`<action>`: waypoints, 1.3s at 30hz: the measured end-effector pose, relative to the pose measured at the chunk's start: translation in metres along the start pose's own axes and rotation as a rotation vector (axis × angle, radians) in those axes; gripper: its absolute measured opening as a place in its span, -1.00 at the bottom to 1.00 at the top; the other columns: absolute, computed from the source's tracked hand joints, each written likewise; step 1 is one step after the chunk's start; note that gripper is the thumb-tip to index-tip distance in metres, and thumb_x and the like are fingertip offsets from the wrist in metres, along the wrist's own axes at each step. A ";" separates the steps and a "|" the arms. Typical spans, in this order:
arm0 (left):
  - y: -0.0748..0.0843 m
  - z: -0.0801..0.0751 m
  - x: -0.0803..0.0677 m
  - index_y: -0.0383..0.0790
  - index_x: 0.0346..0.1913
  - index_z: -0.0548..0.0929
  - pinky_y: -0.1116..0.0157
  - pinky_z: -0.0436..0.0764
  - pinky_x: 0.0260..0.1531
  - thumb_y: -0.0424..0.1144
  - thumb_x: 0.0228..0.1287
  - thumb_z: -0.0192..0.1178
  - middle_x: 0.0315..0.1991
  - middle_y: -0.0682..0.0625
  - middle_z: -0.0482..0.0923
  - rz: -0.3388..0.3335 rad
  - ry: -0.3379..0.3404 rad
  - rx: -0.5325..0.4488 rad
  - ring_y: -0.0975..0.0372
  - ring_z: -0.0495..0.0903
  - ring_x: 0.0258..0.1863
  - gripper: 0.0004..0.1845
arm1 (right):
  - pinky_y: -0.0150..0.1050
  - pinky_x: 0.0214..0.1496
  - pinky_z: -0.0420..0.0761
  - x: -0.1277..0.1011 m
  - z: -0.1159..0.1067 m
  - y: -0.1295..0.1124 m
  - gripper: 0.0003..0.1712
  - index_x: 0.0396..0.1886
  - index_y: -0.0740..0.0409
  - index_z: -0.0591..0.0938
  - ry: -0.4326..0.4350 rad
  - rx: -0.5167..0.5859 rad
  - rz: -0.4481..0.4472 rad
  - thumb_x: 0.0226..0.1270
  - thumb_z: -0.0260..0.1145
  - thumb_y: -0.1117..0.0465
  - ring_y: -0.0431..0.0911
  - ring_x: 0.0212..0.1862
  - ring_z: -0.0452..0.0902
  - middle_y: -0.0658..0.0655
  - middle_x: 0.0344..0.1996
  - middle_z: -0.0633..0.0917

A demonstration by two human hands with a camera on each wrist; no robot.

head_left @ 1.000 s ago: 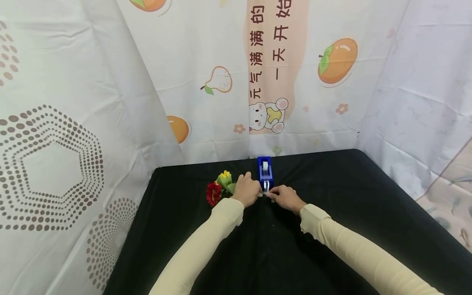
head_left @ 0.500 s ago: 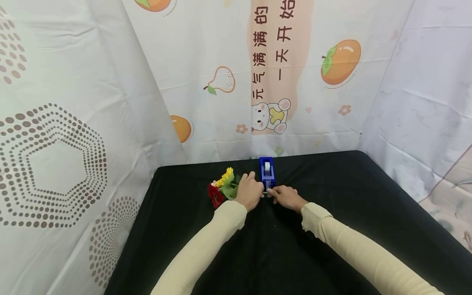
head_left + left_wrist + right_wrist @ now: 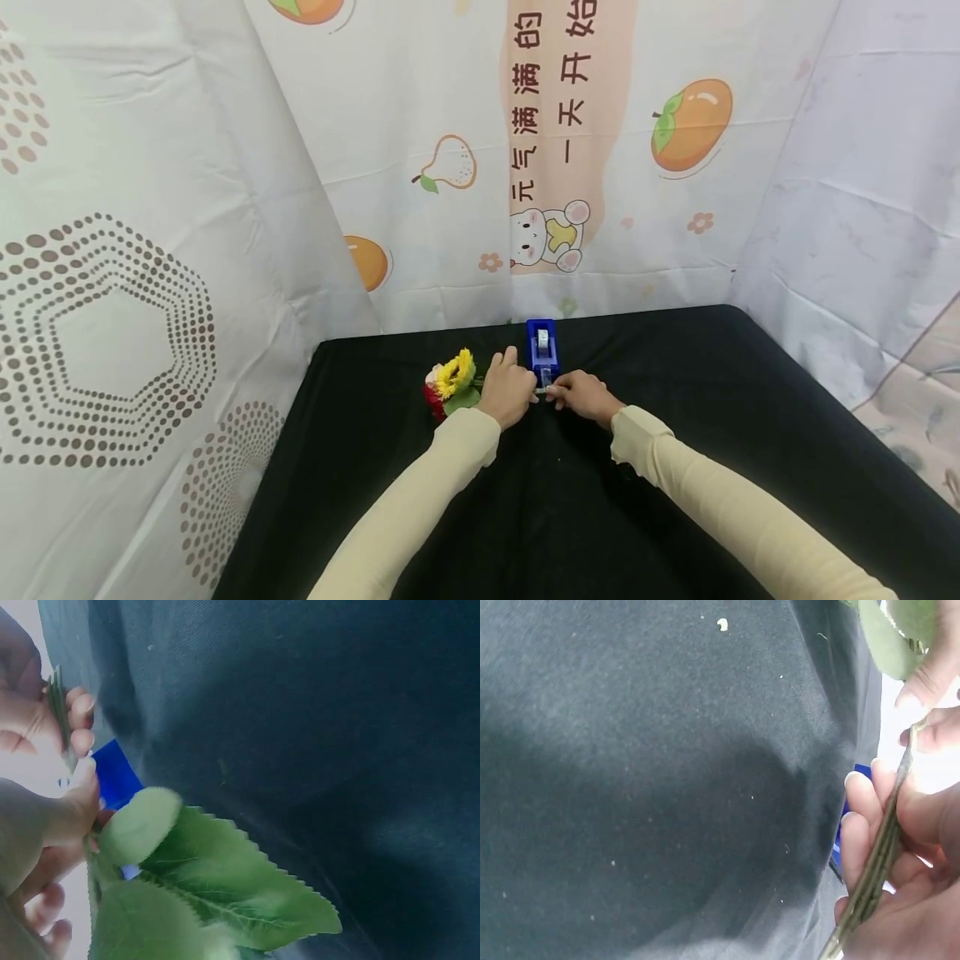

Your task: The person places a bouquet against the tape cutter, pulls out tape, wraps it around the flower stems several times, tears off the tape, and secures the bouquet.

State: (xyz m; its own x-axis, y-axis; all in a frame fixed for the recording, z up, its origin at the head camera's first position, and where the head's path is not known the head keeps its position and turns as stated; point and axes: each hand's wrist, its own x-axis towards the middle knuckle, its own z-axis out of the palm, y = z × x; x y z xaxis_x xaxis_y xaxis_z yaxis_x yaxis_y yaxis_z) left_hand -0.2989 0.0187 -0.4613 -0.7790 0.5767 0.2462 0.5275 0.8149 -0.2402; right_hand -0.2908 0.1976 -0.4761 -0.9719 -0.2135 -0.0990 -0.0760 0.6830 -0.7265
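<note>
A bunch of artificial-looking flowers, with yellow, red and pale pink heads, points left in the head view. My left hand pinches the stems just under the green leaves. Close beside it, my right hand holds the lower part of the bundled stems between thumb and fingers. Right behind both hands stands a blue tape dispenser with a roll of clear tape. Whether tape lies around the stems is too small to tell.
A black cloth covers the table. White printed curtains hang along its back and sides. One small pale scrap lies on the cloth in the right wrist view.
The flower bunch has turned about its stems: the yellow head now faces up and the red one has rolled lower, partly hidden. Both hands stay at nearly the same spot.
</note>
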 end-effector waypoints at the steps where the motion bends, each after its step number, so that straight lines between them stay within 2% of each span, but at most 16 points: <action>1: -0.001 0.000 0.001 0.08 -0.34 0.82 0.19 0.16 -0.19 0.03 0.42 0.29 -0.48 0.13 0.68 -0.003 -0.007 -0.014 0.14 0.22 -0.21 -0.78 | -0.11 -0.11 0.49 0.000 0.000 0.000 -0.67 -0.17 0.23 0.79 0.008 0.002 -0.001 0.60 0.20 0.12 0.03 -0.27 0.62 0.07 -0.41 0.73; 6: -0.005 -0.003 0.008 0.04 -0.32 0.82 0.18 0.14 -0.20 -0.04 0.48 0.25 -0.48 0.08 0.66 -0.018 -0.044 -0.052 0.12 0.22 -0.22 -0.78 | -0.17 -0.21 0.48 0.002 0.001 0.000 -0.75 -0.20 0.19 0.81 0.073 0.002 -0.007 0.54 0.28 0.15 -0.05 -0.35 0.53 0.04 -0.43 0.73; 11: -0.005 -0.007 0.012 0.04 -0.23 0.80 0.16 0.18 -0.16 -0.04 0.52 0.20 -0.44 0.09 0.68 -0.024 -0.145 -0.070 0.13 0.25 -0.20 -0.78 | -0.18 -0.26 0.48 0.001 0.001 0.003 -0.77 -0.21 0.19 0.82 0.115 -0.009 -0.035 0.50 0.33 0.16 -0.10 -0.38 0.50 0.00 -0.45 0.74; 15: -0.005 -0.006 0.013 0.03 -0.17 0.80 0.13 0.18 -0.11 -0.10 0.55 0.14 -0.34 0.09 0.70 -0.050 -0.235 -0.144 0.13 0.27 -0.18 -0.78 | -0.18 -0.29 0.47 0.000 0.003 0.004 -0.78 -0.19 0.20 0.82 0.138 -0.004 -0.047 0.49 0.35 0.16 -0.10 -0.42 0.48 0.00 -0.45 0.74; 18: -0.006 -0.004 0.013 0.04 -0.12 0.82 0.11 0.16 -0.09 -0.12 0.57 0.12 -0.24 0.10 0.74 -0.083 -0.265 -0.215 0.13 0.28 -0.17 -0.76 | -0.19 -0.32 0.48 -0.001 0.004 0.006 -0.78 -0.16 0.21 0.82 0.144 0.003 -0.062 0.49 0.35 0.17 -0.08 -0.43 0.49 0.01 -0.43 0.75; 22: -0.008 -0.003 0.013 0.09 -0.07 0.84 0.12 0.17 -0.10 -0.08 0.52 0.18 -0.17 0.15 0.76 -0.080 -0.228 -0.217 0.15 0.29 -0.18 -0.78 | -0.18 -0.29 0.54 -0.001 0.005 0.007 -0.80 -0.14 0.21 0.82 0.152 0.017 -0.081 0.47 0.36 0.18 -0.04 -0.34 0.62 0.03 -0.36 0.78; 27: -0.009 -0.002 0.013 0.09 -0.19 0.86 0.14 0.18 -0.15 -0.01 0.46 0.25 -0.35 0.18 0.73 -0.054 -0.152 -0.131 0.16 0.27 -0.20 -0.80 | -0.11 -0.13 0.60 0.001 0.006 0.007 -0.77 -0.10 0.15 0.82 0.157 0.022 -0.059 0.49 0.35 0.12 -0.04 -0.21 0.66 0.05 -0.25 0.79; 31: -0.007 0.000 0.012 0.05 -0.33 0.83 0.16 0.17 -0.17 0.01 0.46 0.25 -0.44 0.15 0.70 -0.037 -0.097 -0.086 0.16 0.24 -0.19 -0.75 | -0.10 -0.16 0.53 0.003 0.005 0.009 -0.64 -0.16 0.14 0.81 0.155 0.003 -0.004 0.58 0.23 -0.01 -0.06 -0.32 0.56 0.09 -0.31 0.75; 34: -0.006 0.003 0.011 0.07 -0.37 0.81 0.16 0.17 -0.18 0.00 0.46 0.26 -0.43 0.14 0.71 -0.020 -0.055 -0.037 0.15 0.23 -0.17 -0.75 | -0.11 -0.22 0.49 0.004 0.004 0.010 -0.55 -0.22 0.19 0.78 0.120 0.006 0.021 0.62 0.16 -0.05 -0.04 -0.38 0.51 0.12 -0.38 0.71; 39: -0.003 0.004 0.008 0.14 -0.25 0.85 0.15 0.20 -0.17 -0.01 0.48 0.24 -0.32 0.14 0.74 -0.026 -0.011 0.013 0.14 0.25 -0.16 -0.80 | -0.15 -0.18 0.53 0.006 0.002 0.010 -0.67 -0.17 0.18 0.81 0.118 0.045 0.013 0.56 0.26 0.04 -0.05 -0.30 0.57 0.06 -0.38 0.73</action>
State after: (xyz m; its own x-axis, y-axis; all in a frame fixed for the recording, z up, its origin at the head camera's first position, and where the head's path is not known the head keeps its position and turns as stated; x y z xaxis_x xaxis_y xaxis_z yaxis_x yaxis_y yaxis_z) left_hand -0.3085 0.0207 -0.4626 -0.7963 0.5544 0.2422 0.5022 0.8289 -0.2463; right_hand -0.2965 0.2016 -0.4856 -0.9925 -0.1187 -0.0300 -0.0553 0.6527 -0.7556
